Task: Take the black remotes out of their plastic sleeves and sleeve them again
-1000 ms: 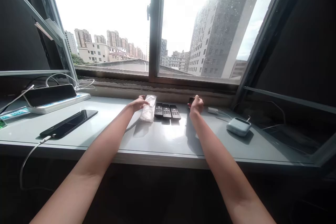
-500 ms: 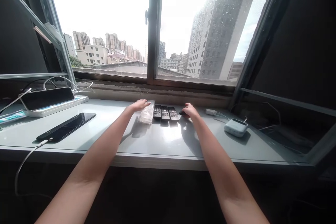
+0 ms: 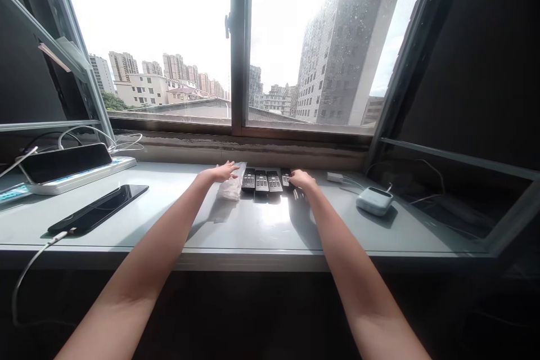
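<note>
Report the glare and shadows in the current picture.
Head view: sky through the window is washed out white; head view: bright glare on the desk in front of the remotes; head view: dark shadow beside the pale blue device.

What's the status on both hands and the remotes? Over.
Right hand on rightmost remote. Other three remotes lined up beside it. Left hand spread at plastic bag; contact unclear. Bag borders the row's left end.

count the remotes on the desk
4. Left to right: the first remote, second remote and third remote lie in a row beside the plastic bag; past a small gap, the fourth remote is at the right hand, partly covered. The bag could hide more.
</note>
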Demonstrator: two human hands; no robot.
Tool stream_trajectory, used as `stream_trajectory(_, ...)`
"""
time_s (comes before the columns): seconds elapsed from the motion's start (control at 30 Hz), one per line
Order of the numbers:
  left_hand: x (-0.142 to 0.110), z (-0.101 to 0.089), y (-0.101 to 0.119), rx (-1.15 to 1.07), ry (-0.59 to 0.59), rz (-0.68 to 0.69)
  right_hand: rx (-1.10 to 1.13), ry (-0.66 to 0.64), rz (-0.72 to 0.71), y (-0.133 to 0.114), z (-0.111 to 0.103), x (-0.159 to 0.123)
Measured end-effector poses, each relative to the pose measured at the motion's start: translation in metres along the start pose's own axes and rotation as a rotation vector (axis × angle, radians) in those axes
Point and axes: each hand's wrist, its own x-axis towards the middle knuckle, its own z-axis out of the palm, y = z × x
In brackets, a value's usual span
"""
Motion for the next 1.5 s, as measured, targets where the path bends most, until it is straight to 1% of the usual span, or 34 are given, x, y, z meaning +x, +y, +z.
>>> stream_trajectory(0.07,-0.003,0.003,0.009,0.022,0.022,-0.044,-0.009,-0.021,0.008,-0.002,-0.001,-0.003)
stream_trajectory(0.17,-0.008,0.009,0.016,-0.017,0.078,-0.205,-0.016,-0.034,-0.005,-0.004,-0.001,-0.005)
stream_trajectory(0.23,-0.012,0.015,0.016,-0.018,0.079,-0.31,-0.023,-0.036,-0.017,-0.004,0.0,-0.006)
stream_trajectory(0.27,-0.014,0.018,0.015,-0.013,0.065,-0.334,-0.028,-0.036,-0.022,-0.005,0.001,-0.006)
stream_trajectory(0.33,-0.018,0.024,0.012,-0.001,0.015,-0.317,-0.041,-0.038,-0.034,-0.006,0.002,-0.006)
stream_trajectory(0.4,-0.02,0.029,0.008,0.023,-0.032,-0.243,-0.057,-0.043,-0.045,-0.007,0.004,-0.007)
stream_trajectory(0.5,-0.022,0.035,0.003,0.153,-0.055,-0.156,-0.081,-0.056,-0.06,-0.008,0.005,-0.007)
stream_trajectory(0.6,-0.025,0.034,0.0,0.359,-0.059,-0.082,-0.101,-0.066,-0.069,-0.009,0.007,-0.008)
stream_trajectory(0.7,-0.03,0.027,0.002,0.501,-0.099,0.004,-0.117,-0.072,-0.073,-0.009,0.008,-0.007)
stream_trajectory(0.77,-0.033,0.021,0.007,0.589,-0.179,0.003,-0.126,-0.078,-0.073,-0.009,0.008,-0.008)
stream_trajectory(0.87,-0.037,0.012,0.017,0.828,-0.335,-0.07,-0.139,-0.09,-0.076,-0.01,0.008,-0.008)
stream_trajectory(0.97,-0.04,0.01,0.024,1.008,-0.418,-0.098,-0.157,-0.097,-0.077,-0.01,0.009,-0.007)
stream_trajectory(1.03,-0.041,0.013,0.024,1.035,-0.422,-0.104,-0.169,-0.099,-0.076,-0.009,0.009,-0.007)
stream_trajectory(1.17,-0.044,0.02,0.017,1.033,-0.38,-0.154,-0.186,-0.104,-0.077,-0.009,0.01,-0.007)
stream_trajectory(1.3,-0.048,0.021,0.012,0.987,-0.36,-0.168,-0.178,-0.107,-0.096,-0.009,0.012,-0.009)
stream_trajectory(1.5,-0.051,0.023,0.006,1.006,-0.348,-0.172,-0.186,-0.126,-0.113,-0.009,0.014,-0.009)
